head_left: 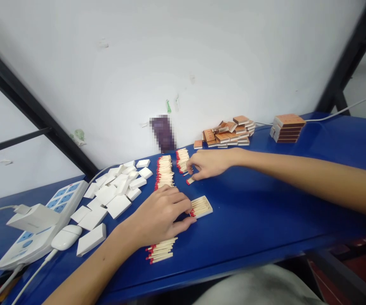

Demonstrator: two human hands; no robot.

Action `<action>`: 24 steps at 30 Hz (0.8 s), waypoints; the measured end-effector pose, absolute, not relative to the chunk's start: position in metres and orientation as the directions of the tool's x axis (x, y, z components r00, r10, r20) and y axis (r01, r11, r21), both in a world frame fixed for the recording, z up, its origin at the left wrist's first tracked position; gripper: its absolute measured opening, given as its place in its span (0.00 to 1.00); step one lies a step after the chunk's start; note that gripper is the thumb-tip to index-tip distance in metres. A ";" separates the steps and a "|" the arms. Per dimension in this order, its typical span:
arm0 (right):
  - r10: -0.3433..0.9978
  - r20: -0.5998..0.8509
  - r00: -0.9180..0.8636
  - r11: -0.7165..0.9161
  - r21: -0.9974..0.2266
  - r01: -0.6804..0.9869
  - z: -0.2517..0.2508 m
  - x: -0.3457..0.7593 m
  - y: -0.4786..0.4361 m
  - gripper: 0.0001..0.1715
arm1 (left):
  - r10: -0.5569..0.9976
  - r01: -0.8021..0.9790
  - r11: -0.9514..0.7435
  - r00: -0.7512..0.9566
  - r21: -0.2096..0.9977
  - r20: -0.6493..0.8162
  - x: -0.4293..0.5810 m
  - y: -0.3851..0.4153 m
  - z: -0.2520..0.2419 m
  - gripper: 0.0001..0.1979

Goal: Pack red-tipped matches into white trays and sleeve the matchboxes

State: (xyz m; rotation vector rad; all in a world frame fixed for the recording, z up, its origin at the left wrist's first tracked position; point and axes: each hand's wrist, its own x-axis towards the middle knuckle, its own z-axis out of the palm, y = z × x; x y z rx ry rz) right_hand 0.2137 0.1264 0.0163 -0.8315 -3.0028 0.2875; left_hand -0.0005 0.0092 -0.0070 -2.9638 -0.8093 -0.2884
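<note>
My left hand grips the left end of a small white matchbox tray between thumb and fingers. Red-tipped matches lie side by side in this tray. Farther back, my right hand has its thumb and fingertips closed on a few matches just above the table. Beside its fingertips lies a short row of matches. A longer row of matches runs towards me and passes partly under my left hand. More loose matches show on the near side of my left wrist.
White box pieces are heaped at left, by a power strip with a charger and a white earbud case. Brown matchboxes are piled at the back, with a neat stack of matchboxes farther right. A wall rises behind the blue table.
</note>
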 end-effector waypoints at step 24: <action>0.508 -0.252 -0.824 0.797 -0.226 0.560 0.015 0.215 0.124 0.12 | 0.494 0.505 -0.863 0.848 -0.009 0.193 0.000 0.010 -0.008 0.10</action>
